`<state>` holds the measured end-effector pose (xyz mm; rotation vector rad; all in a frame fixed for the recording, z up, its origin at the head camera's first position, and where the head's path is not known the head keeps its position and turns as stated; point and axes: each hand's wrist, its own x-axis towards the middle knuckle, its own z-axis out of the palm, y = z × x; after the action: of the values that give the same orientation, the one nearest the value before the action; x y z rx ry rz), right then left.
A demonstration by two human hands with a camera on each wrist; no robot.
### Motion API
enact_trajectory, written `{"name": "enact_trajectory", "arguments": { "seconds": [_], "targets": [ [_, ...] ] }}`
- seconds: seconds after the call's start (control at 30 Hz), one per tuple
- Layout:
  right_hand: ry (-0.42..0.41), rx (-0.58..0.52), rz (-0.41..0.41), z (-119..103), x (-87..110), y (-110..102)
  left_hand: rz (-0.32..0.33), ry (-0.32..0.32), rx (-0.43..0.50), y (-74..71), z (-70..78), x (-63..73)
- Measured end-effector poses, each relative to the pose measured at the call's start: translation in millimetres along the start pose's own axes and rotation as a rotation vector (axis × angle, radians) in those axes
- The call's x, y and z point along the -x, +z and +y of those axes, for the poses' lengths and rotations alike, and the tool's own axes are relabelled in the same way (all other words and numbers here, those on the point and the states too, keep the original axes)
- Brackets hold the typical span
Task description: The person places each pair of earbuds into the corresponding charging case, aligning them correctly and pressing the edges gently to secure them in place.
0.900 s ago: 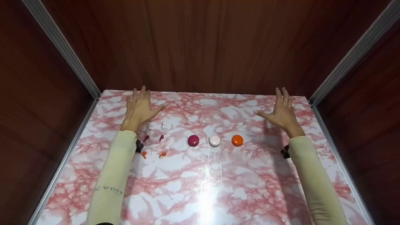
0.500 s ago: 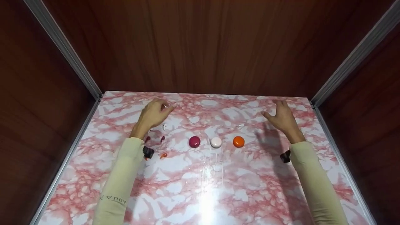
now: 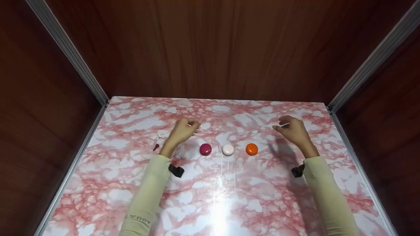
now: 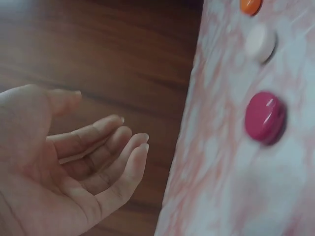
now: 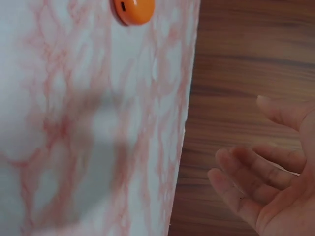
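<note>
Three round earbud cases stand in a row mid-table: a magenta case [image 3: 205,149], a white case [image 3: 228,149] and an orange case [image 3: 251,149]. My left hand [image 3: 183,131] hovers up and left of the magenta one, its fingers loosely bent around nothing, as the left wrist view confirms. To the right of the orange case, my right hand [image 3: 293,131] is likewise raised, with slack fingers and an empty palm. Left of my left wrist lie a white earbud [image 3: 159,135] and a magenta earbud [image 3: 156,147]. An orange earbud [image 3: 174,162] peeks out beside the wrist; the arm hides others.
The pink-and-white marbled table [image 3: 262,200] is walled by dark wood panels [image 3: 210,49] at the back and sides. Metal rails [image 3: 357,55] run along the corners. A black wrist camera [image 3: 176,170] sits on the left wrist, another wrist camera [image 3: 298,170] on the right.
Both hands have drawn back from the table's far edge, and their spread fingers have relaxed into a bend. The left hand has also swung right, over the earbuds toward the magenta case.
</note>
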<state>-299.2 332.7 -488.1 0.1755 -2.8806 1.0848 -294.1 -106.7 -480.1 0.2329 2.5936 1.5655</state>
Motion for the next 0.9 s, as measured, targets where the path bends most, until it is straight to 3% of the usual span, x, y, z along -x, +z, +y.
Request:
{"name": "enact_trajectory", "arguments": {
  "seconds": [0.13, 0.3, 0.63, 0.9],
  "targets": [
    [0.0, 0.012, -0.004, 3, 4.2, 7, -0.027, -0.06, 0.091, 28.4, 1.8, -1.7],
    [0.004, 0.008, -0.014, 1, 5.9, 17, -0.035, -0.128, 0.19, 52.7, 4.7, -1.7],
    [-0.004, -0.034, -0.047, 4, 13.0, 31, -0.138, -0.16, 0.28, 87.4, 4.5, 7.0],
    [0.004, -0.067, -0.081, 8, 18.4, 43, -0.166, -0.17, 0.309, 115.0, 8.2, 7.9]
  ]
}}
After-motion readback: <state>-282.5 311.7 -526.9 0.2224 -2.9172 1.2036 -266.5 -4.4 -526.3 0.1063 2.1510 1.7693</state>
